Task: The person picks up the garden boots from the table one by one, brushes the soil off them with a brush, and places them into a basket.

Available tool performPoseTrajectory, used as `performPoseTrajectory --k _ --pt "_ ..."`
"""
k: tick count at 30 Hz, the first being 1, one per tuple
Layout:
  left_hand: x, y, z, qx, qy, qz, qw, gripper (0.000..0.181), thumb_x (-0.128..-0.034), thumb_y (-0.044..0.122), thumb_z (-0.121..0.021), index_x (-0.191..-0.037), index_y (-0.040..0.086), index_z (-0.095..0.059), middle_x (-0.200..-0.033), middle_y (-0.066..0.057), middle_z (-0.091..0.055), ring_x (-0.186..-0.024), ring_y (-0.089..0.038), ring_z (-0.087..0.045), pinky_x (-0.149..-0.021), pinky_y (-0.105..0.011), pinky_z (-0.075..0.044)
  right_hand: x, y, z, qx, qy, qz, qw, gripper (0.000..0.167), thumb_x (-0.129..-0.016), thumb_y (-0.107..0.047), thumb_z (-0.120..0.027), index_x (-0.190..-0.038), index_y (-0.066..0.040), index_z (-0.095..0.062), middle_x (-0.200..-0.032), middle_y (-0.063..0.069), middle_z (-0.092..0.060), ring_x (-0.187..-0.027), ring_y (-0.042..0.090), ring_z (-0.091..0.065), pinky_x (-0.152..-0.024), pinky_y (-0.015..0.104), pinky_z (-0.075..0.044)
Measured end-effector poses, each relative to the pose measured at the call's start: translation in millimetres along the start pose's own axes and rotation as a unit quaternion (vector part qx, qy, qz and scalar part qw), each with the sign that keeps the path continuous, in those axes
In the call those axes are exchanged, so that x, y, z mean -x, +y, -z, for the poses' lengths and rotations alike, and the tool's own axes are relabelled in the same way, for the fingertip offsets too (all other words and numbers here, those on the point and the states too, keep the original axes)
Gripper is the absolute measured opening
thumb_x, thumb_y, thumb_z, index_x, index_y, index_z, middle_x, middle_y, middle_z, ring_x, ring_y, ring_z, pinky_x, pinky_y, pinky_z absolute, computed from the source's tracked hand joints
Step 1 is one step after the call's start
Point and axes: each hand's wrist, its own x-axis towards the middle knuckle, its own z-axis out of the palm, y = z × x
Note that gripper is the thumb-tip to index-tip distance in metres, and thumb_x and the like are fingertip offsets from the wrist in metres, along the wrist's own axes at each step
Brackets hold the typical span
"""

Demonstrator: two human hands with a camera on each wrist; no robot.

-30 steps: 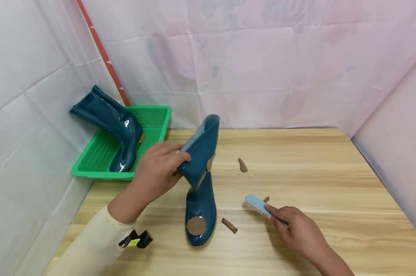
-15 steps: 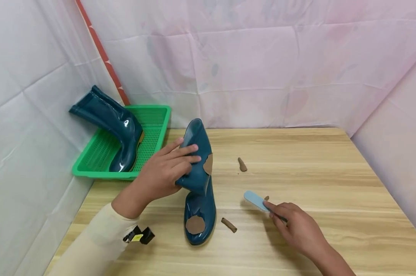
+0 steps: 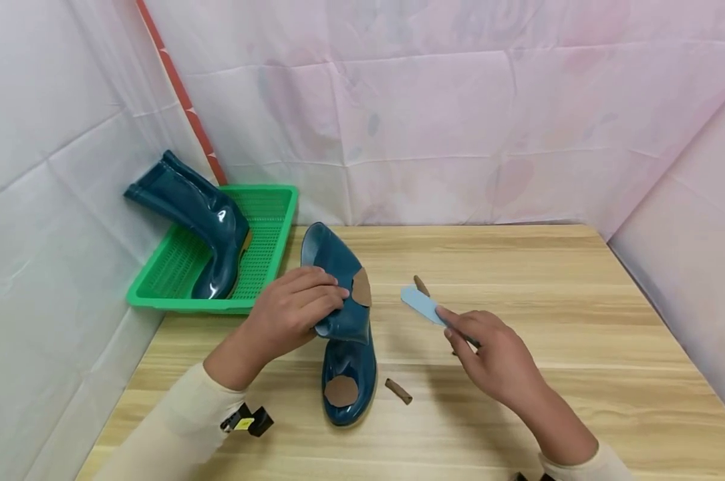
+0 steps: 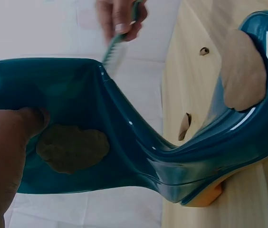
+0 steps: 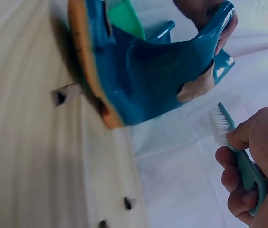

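Note:
A dark teal rubber boot (image 3: pixel 351 357) stands on the table with its shaft bent over to the left. My left hand (image 3: pixel 286 310) grips the upper shaft, fingers on the outside. A round brown patch (image 3: pixel 341 391) covers part of the toe, and another brown patch (image 3: pixel 361 288) sits on the shaft's right side. In the left wrist view a further brown patch (image 4: pixel 72 148) shows near my thumb. My right hand (image 3: pixel 497 357) holds a pale blue brush (image 3: pixel 421 304) by its handle. White bristles (image 5: pixel 218 124) face the boot, a gap apart from it.
A green basket (image 3: pixel 188 305) stands at the back left, with a second teal boot (image 3: pixel 202 217) leaning in it. Brown curled scraps lie on the table: one scrap (image 3: pixel 399 391) right of the toe, another scrap (image 3: pixel 421 286) behind the brush. White sheeting encloses the back and sides.
My left hand has turned and tipped the boot's shaft to the left, bringing its brown patch into fuller view. With the brush, my right hand has moved left and farther back, closer to the shaft.

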Motion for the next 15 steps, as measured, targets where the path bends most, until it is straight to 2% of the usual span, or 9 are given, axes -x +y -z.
performPoseTrajectory --k 6,10,15 --pt "6.2 5.0 -0.4 0.018 -0.028 0.029 0.9990 0.023 -0.0847 0.002 -0.083 -0.106 0.005 -0.074 -0.114 -0.006 -0.075 -0.112 -0.024 -0.068 -0.107 -0.039 -0.049 -23.1 -16.5 -3.8 -0.018 0.004 0.008 0.9998 0.043 -0.091 -0.003 -0.076 -0.133 -0.011 -0.070 -0.104 0.001 -0.073 -0.093 0.017 -0.064 -0.061 0.030 -0.048" --pt "8.3 7.2 -1.0 0.020 -0.017 0.037 0.9990 0.019 -0.0852 0.002 -0.083 -0.102 0.005 -0.074 -0.111 -0.008 -0.075 -0.110 -0.024 -0.069 -0.105 -0.039 -0.050 -31.9 -26.9 -6.7 -0.025 0.007 0.012 0.9996 0.045 -0.091 -0.003 -0.077 -0.134 -0.013 -0.070 -0.106 0.002 -0.073 -0.097 0.020 -0.065 -0.061 0.030 -0.048" --pt "11.0 10.8 -2.8 0.016 0.006 0.038 0.9991 0.011 -0.0903 0.004 -0.079 -0.101 0.005 -0.076 -0.107 -0.009 -0.076 -0.105 -0.024 -0.071 -0.102 -0.040 -0.053 -38.0 -37.5 -11.7 -0.028 0.011 0.021 0.9993 0.042 -0.091 -0.005 -0.078 -0.132 -0.013 -0.071 -0.103 0.000 -0.072 -0.092 0.016 -0.062 -0.057 0.026 -0.046"
